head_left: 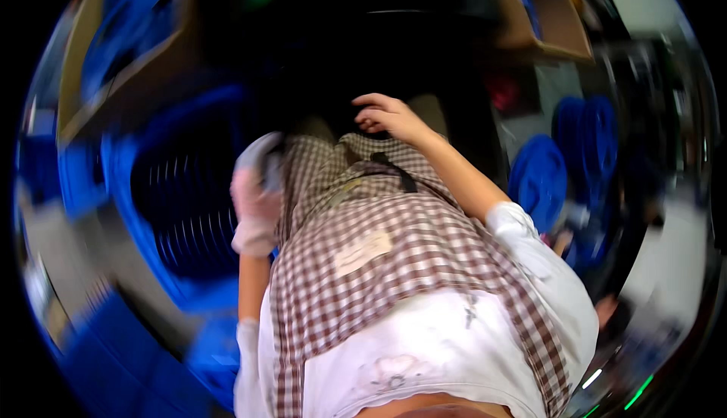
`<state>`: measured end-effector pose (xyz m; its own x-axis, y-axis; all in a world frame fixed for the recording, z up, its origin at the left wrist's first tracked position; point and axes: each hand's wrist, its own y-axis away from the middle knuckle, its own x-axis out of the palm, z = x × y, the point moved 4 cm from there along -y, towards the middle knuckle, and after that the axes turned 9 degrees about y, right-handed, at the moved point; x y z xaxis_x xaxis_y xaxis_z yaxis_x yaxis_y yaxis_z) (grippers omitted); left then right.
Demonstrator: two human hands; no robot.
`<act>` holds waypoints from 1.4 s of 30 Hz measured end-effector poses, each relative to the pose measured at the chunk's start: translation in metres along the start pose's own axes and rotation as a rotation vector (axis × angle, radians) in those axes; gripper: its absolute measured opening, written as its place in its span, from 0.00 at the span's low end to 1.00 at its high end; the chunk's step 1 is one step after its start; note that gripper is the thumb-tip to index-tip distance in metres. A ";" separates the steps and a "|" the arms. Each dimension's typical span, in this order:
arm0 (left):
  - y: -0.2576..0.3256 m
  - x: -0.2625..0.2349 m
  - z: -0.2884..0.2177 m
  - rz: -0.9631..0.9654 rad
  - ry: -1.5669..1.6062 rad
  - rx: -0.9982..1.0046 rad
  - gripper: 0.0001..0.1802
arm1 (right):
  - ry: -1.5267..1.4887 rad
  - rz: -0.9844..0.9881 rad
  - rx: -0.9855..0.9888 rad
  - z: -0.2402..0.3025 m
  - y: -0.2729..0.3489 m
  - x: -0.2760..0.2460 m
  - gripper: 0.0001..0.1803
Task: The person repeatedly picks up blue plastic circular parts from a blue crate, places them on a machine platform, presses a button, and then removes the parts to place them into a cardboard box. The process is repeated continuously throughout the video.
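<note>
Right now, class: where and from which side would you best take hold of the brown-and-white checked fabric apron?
Grip the brown-and-white checked fabric apron at its far hem, coming from above. Probably best, since the cloth hangs loose there and the bare right hand already rests by that edge, while the gloved left hand sits at its left side.

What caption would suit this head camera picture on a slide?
Blurred look down a checked apron: gloved left hand at its edge, bare right hand at its top, blue basket alongside.
</note>
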<state>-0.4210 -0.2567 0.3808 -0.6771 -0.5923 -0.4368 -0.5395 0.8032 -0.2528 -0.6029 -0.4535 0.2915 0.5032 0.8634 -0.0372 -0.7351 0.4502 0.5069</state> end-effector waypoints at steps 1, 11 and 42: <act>-0.005 -0.003 -0.001 0.002 -0.005 -0.002 0.14 | -0.039 -0.012 -0.065 -0.003 0.008 -0.007 0.18; -0.044 0.000 -0.052 0.224 -0.005 0.058 0.15 | 0.671 -1.235 0.059 -0.046 0.241 -0.246 0.20; 0.000 0.111 -0.058 0.697 0.096 -0.019 0.10 | 1.061 -1.108 0.776 -0.203 0.257 -0.239 0.58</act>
<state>-0.5255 -0.3260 0.3818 -0.9089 0.0566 -0.4131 0.0285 0.9969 0.0739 -1.0044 -0.4983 0.2561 -0.1517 0.1464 -0.9775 0.2641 0.9590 0.1026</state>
